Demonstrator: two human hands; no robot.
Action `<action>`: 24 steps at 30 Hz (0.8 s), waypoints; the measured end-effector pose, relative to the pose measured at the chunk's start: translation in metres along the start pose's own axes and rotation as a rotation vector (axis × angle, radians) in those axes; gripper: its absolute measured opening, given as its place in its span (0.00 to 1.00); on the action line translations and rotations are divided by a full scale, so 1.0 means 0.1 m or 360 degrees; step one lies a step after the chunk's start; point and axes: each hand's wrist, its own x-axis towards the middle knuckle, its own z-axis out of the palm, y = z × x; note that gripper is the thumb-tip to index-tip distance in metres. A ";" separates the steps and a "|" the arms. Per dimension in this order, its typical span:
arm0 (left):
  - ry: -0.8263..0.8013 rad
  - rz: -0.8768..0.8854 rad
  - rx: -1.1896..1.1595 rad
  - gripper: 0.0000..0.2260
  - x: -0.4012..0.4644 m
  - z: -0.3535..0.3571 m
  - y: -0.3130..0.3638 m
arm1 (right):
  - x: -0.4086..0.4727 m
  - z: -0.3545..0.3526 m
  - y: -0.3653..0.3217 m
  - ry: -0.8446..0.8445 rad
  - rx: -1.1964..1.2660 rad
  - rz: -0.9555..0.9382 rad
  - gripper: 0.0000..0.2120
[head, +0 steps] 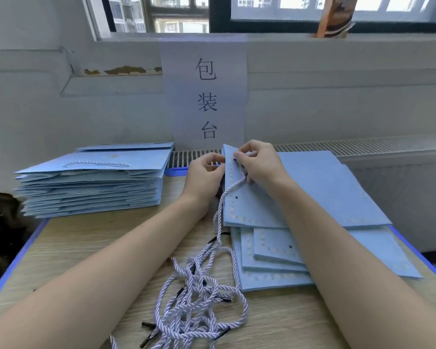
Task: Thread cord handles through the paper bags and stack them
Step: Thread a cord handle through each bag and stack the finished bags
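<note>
A flat light-blue paper bag (pixel 320 187) lies on top of several more unthreaded bags (pixel 275 270) at the right of the table. My left hand (pixel 203 177) grips the bag's raised top edge. My right hand (pixel 258 161) pinches a white twisted cord (pixel 223 197) at a punched hole near that edge. The cord hangs down from there into a tangled heap of loose cords (pixel 199 306) with black tips. A tall stack of finished bags (pixel 93 180) stands at the left, with a cord handle showing on its top bag.
The wooden table (pixel 86 248) has a blue rim. A paper sign (pixel 207 96) with black characters hangs on the wall behind. A radiator grille (pixel 363 144) runs along the back right. A dark object (pixel 0 217) sits off the table's left edge.
</note>
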 end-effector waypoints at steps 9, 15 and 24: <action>-0.0042 0.0043 -0.0073 0.03 -0.04 0.01 0.03 | -0.01 -0.02 -0.02 0.0180 -0.0233 -0.0092 0.04; 0.0001 0.0099 -0.0213 0.07 -0.04 0.01 0.03 | -0.01 0.03 -0.01 0.0259 -0.0319 -0.0295 0.07; 0.0013 0.0076 -0.0246 0.04 -0.04 -0.03 0.03 | -0.03 0.06 0.03 0.0067 -0.0358 -0.0239 0.08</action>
